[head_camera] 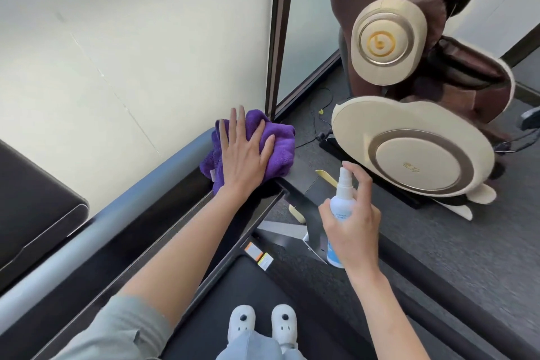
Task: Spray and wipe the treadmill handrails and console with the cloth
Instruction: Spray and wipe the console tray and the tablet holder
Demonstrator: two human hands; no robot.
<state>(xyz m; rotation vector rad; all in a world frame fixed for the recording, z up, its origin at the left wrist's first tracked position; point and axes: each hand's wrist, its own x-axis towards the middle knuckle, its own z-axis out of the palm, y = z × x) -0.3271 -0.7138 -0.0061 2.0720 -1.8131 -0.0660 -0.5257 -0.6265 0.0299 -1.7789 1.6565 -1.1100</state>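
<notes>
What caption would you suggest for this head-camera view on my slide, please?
Left hand presses purple cloth onto the treadmill's corner; right hand holds spray bottle.

A purple cloth (263,145) lies bunched on the treadmill's black console (163,231), which is edged by a grey-blue handrail (96,231). The spray bottle (341,204) is white with pale blue lettering and a white nozzle. Beside it stands a massage chair (409,73) in dark brown with cream side panels ringed in gold. The slippers (263,323) are white with small black dots, the trousers (254,345) pale blue, the sleeve (122,330) grey-green. The carpet (438,242) is dark grey; orange and yellow labels (259,256) mark the black treadmill deck (248,286).
</notes>
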